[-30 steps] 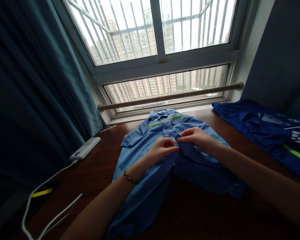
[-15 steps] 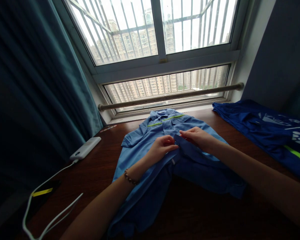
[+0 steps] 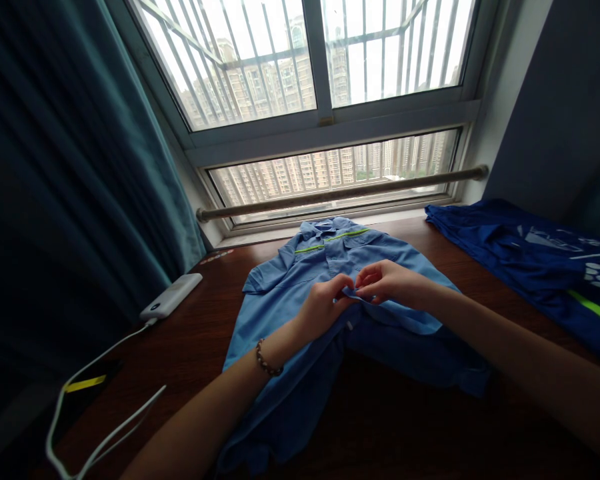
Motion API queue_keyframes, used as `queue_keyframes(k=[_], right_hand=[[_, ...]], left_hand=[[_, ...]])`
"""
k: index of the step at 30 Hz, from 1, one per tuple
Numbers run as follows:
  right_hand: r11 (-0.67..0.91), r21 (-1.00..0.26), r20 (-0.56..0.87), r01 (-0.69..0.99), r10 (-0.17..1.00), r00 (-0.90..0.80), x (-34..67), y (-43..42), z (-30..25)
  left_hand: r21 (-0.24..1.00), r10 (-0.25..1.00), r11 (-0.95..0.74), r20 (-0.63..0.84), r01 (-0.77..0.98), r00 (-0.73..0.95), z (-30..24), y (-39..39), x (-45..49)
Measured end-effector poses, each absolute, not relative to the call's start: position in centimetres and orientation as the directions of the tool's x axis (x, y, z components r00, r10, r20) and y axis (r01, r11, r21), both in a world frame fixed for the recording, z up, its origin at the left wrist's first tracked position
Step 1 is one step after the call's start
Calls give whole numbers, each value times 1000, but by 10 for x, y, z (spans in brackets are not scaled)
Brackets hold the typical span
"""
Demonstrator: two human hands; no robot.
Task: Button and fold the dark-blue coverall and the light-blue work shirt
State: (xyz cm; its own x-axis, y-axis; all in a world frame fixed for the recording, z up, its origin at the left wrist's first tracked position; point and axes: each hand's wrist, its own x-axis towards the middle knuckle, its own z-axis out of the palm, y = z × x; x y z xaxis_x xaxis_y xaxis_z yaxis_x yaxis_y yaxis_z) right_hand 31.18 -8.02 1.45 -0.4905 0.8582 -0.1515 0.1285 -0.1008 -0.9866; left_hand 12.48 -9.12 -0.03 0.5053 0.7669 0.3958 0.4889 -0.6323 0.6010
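A light blue work shirt (image 3: 280,313) with yellow-green stripes across the chest lies spread on the dark wooden surface, its collar toward the window. My left hand (image 3: 325,303), a braided bracelet on its wrist, pinches the front edge of the shirt between thumb and fingers. Close beside it, my right hand (image 3: 387,283) grips the same edge with bent fingers. Both sets of fingertips nearly meet over the cloth, and whatever small part lies between them is hidden. Below the hands a small white tag (image 3: 349,325) shows on the fabric.
Darker blue clothing (image 3: 520,260) with white print lies at the right. On the left are a white power bank (image 3: 173,297), its white cable (image 3: 100,347) and a dark object with a yellow strip (image 3: 85,384). A rail (image 3: 350,192) crosses the window; a curtain (image 3: 130,167) hangs left.
My right hand has turned and come down toward the left one. The shirt's edge, raised as a flap before, is now folded lower between my fingertips.
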Motion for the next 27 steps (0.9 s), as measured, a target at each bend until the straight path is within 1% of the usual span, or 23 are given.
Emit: queue_keyframes(k=[3,11,15,17,20,23,27], right_hand=[[-115,-985,-162,125,853,-496,312,-81,15],[-137,-986,-167,98,876,-452,309,-80,15],[-163,-983,-181,79,864,-469,310,-79,14],[-142,-986,-166,85,864,-476,310,-79,13],[-48,-993,-95,107,864,-494,308,-80,10],[63,-990,-12,130,863,-505,304,-81,7],[118,-984,34,131,855,-518,303,-82,7]], left_hand=[[529,726,-685,436,501,532,-3,-93,124],[455,681,-733,500,506,535,-15,-90,120],[355,631,-771,539,529,558,-20,-88,120],[299,606,-784,560,545,565,-23,-86,120],[249,577,-797,584,550,571,-26,-85,120],[265,576,-801,588,537,568,-26,-85,121],[387,637,-764,577,515,511,-21,-88,122]])
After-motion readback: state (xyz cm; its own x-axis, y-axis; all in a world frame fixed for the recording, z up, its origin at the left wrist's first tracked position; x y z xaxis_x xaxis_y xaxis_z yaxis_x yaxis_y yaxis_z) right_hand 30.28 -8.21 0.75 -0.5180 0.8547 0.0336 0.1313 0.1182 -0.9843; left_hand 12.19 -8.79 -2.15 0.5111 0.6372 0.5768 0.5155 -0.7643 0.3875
